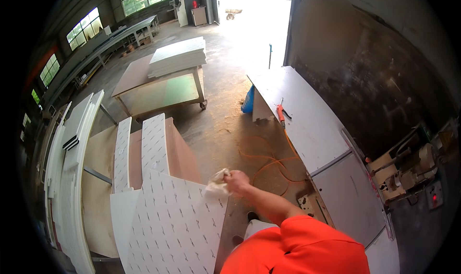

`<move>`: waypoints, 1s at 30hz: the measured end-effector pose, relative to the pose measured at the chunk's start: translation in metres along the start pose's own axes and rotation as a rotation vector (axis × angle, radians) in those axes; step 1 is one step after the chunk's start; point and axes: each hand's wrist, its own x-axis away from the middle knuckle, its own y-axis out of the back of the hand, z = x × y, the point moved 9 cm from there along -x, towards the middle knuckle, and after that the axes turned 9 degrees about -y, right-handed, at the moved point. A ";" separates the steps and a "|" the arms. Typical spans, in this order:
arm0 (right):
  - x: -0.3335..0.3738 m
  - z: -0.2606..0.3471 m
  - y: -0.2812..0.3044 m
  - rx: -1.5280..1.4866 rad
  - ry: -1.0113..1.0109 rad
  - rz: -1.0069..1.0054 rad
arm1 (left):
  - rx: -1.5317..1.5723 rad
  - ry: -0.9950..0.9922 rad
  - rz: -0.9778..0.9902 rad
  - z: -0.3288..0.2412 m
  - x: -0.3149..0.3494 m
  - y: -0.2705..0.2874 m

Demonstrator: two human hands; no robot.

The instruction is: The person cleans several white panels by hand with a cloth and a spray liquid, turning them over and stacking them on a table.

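Observation:
My right hand [238, 182] reaches out to the left from an orange sleeve, its fingers closed round a crumpled cream-white cloth [218, 182]. The cloth lies at the right edge of a large white panel [177, 221] covered with small printed marks, and appears to touch it. Beyond that panel, narrower white boards [154, 142] with the same marks rest over brown boards [180, 151]. My left hand is out of the picture.
On the right stands a long white worktable [302, 113] bearing an orange air blow gun [281, 113]. Its orange hose [269, 166] loops across the floor. Ahead is a wheeled cart [163, 94] stacked with white panels; more panels [72, 178] lean at left. A machine [408, 171] sits far right.

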 end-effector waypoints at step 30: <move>-0.088 -0.326 0.356 -0.406 -0.384 -0.941 | -0.257 0.022 0.152 -0.097 -0.019 0.025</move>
